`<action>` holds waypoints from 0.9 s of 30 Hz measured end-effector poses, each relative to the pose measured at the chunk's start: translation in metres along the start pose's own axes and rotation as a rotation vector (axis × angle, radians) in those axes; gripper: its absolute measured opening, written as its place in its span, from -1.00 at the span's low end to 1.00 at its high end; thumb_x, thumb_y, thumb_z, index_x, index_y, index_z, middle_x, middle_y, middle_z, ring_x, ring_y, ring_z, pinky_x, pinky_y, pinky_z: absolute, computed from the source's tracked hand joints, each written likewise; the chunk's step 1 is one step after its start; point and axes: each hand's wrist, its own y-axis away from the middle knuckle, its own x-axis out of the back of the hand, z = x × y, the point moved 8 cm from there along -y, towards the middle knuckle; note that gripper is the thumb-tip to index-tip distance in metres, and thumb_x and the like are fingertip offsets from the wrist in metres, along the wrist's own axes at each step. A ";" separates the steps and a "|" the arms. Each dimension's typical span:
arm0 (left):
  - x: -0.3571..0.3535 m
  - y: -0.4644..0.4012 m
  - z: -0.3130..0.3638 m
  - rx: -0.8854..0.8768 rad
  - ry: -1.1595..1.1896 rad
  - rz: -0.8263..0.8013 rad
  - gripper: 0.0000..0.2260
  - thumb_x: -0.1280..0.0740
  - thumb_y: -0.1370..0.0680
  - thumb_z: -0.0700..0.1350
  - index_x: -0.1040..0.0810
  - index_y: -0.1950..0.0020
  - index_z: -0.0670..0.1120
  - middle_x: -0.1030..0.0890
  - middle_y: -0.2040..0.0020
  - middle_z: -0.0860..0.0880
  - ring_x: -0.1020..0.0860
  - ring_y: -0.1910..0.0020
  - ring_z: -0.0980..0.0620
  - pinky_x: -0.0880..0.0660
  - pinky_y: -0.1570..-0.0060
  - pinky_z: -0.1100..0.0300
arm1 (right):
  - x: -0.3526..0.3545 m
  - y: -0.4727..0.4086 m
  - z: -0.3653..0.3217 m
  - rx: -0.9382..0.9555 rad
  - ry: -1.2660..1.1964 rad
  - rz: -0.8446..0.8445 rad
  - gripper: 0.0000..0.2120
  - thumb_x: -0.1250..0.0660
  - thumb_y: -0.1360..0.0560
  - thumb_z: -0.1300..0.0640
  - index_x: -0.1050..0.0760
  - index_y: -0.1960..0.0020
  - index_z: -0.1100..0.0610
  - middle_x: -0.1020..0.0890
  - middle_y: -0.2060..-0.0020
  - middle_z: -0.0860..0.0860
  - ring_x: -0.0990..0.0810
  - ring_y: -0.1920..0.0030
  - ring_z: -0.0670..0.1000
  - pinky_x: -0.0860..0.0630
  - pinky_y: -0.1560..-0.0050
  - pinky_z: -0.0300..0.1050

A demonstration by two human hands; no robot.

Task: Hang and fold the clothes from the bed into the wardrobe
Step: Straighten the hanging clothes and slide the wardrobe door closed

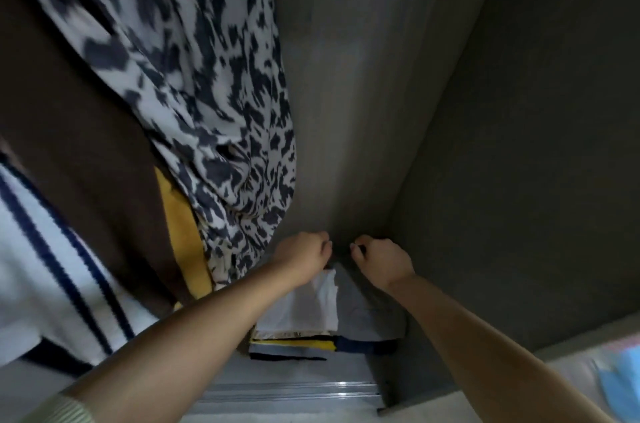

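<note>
Both arms are reaching deep into the wardrobe (485,110), down to the back corner of its floor, where a stack of folded clothes (301,325) sits against the rear wall. The left hand (304,254) hovers over the far end of the white folded piece (308,304) on top, fingers curled, and the right hand (379,258) is just beside it over the grey folded piece (367,315), fingers curled too; whether either one is actually pinching cloth I cannot tell, the fingertips are lost in shadow. It looks like a placing or tidying step at the back of the pile. Hanging just to the left, the black-and-white patterned garment (207,93) droops low, its hem close to the left wrist, with a yellow garment (180,235), a brown one (86,117) and a white piece with navy stripes (52,266) further left. Here is the risk: drawing the left arm back could snag that patterned hem and drag it off its hanger, or an elbow could nudge the pile so the layers slide forward toward the metal sliding track (294,391). The dim corner also makes a crooked, half-folded edge easy to miss
</note>
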 end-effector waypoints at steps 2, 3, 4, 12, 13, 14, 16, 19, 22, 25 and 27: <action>0.030 0.018 0.003 -0.009 -0.013 0.027 -0.73 -0.08 -0.64 0.00 -0.53 -0.12 -0.06 -0.61 0.06 -0.14 -0.57 0.08 -0.16 -0.44 0.19 0.09 | 0.023 0.014 -0.019 0.006 0.002 0.020 -0.66 -0.07 -0.64 -0.06 -0.52 -0.13 0.11 -0.64 0.09 0.14 -0.61 0.09 0.15 -0.56 0.13 0.02; 0.043 0.026 0.002 -0.019 -0.015 0.049 -0.73 -0.08 -0.64 0.00 -0.52 -0.11 -0.07 -0.61 0.08 -0.13 -0.57 0.11 -0.14 -0.41 0.23 0.10 | 0.032 0.021 -0.031 0.008 0.004 0.033 -0.67 -0.06 -0.64 -0.06 -0.51 -0.13 0.10 -0.64 0.08 0.13 -0.61 0.08 0.16 -0.55 0.13 0.01; 0.054 0.034 0.000 -0.024 -0.024 0.066 -0.73 -0.08 -0.65 0.00 -0.52 -0.11 -0.07 -0.61 0.10 -0.13 -0.56 0.14 -0.13 -0.37 0.27 0.11 | 0.038 0.027 -0.040 0.003 0.003 0.042 -0.67 -0.06 -0.64 -0.06 -0.51 -0.14 0.08 -0.64 0.07 0.13 -0.60 0.07 0.16 -0.55 0.13 0.00; 0.130 0.137 -0.026 -0.180 -0.106 0.155 -0.74 -0.10 -0.63 0.03 -0.48 -0.22 0.01 -0.63 0.05 -0.04 -0.58 0.12 -0.07 -0.48 0.20 0.09 | 0.048 0.102 -0.141 -0.049 -0.077 0.199 -0.68 -0.05 -0.64 -0.07 -0.51 -0.14 0.04 -0.65 0.09 0.08 -0.61 0.09 0.12 -0.57 0.09 0.03; 0.141 0.153 -0.030 -0.221 -0.103 0.173 -0.74 -0.11 -0.63 0.03 -0.48 -0.23 0.01 -0.63 0.06 -0.03 -0.58 0.12 -0.07 -0.47 0.22 0.10 | 0.045 0.110 -0.158 -0.048 -0.096 0.217 -0.68 -0.05 -0.63 -0.08 -0.51 -0.13 0.04 -0.65 0.11 0.07 -0.61 0.11 0.11 -0.57 0.10 0.02; 0.150 0.165 -0.032 -0.257 -0.097 0.189 -0.74 -0.11 -0.64 0.03 -0.48 -0.23 0.01 -0.63 0.08 -0.02 -0.58 0.13 -0.06 -0.46 0.23 0.10 | 0.041 0.117 -0.172 -0.045 -0.107 0.224 -0.69 -0.05 -0.63 -0.08 -0.51 -0.13 0.03 -0.65 0.13 0.06 -0.62 0.12 0.10 -0.57 0.12 0.01; 0.180 0.201 -0.051 -0.310 -0.098 0.218 -0.74 -0.11 -0.63 0.02 -0.49 -0.22 0.00 -0.63 0.11 0.00 -0.58 0.14 -0.04 -0.47 0.22 0.10 | 0.034 0.134 -0.219 -0.017 -0.108 0.232 -0.70 -0.05 -0.63 -0.09 -0.50 -0.13 0.00 -0.65 0.15 0.03 -0.62 0.14 0.09 -0.55 0.18 -0.04; 0.219 0.240 -0.077 -0.333 -0.129 0.258 -0.75 -0.11 -0.63 0.02 -0.50 -0.20 -0.01 -0.61 0.13 0.00 -0.58 0.13 -0.05 -0.49 0.18 0.11 | 0.036 0.149 -0.280 0.039 -0.080 0.275 -0.74 -0.06 -0.62 -0.09 -0.49 -0.08 -0.05 -0.65 0.17 0.02 -0.61 0.16 0.10 -0.46 0.26 -0.08; 0.261 0.272 -0.112 -0.303 -0.121 0.307 -0.75 -0.11 -0.63 0.00 -0.49 -0.22 0.00 -0.58 0.20 0.05 -0.54 0.22 0.02 -0.50 0.19 0.10 | 0.046 0.157 -0.337 0.086 -0.074 0.309 -0.77 -0.06 -0.61 -0.05 -0.45 0.07 -0.06 -0.59 0.29 -0.01 -0.56 0.25 0.10 -0.44 0.32 -0.07; 0.304 0.307 -0.146 -0.269 -0.116 0.417 -0.77 -0.14 -0.61 -0.02 -0.53 -0.15 -0.02 -0.61 0.17 0.02 -0.58 0.16 -0.01 -0.49 0.18 0.11 | 0.050 0.161 -0.393 0.192 -0.057 0.334 -0.76 -0.05 -0.62 -0.06 -0.48 -0.04 -0.06 -0.64 0.25 -0.01 -0.58 0.24 0.09 -0.51 0.27 -0.06; 0.330 0.331 -0.169 -0.264 -0.130 0.509 -0.77 -0.17 -0.60 -0.05 -0.55 -0.19 -0.01 -0.64 0.05 0.03 -0.59 0.10 -0.02 -0.48 0.15 0.13 | 0.046 0.166 -0.433 0.276 -0.080 0.350 -0.73 -0.05 -0.63 -0.06 -0.48 -0.14 -0.05 -0.66 0.22 0.01 -0.61 0.22 0.08 -0.54 0.27 -0.05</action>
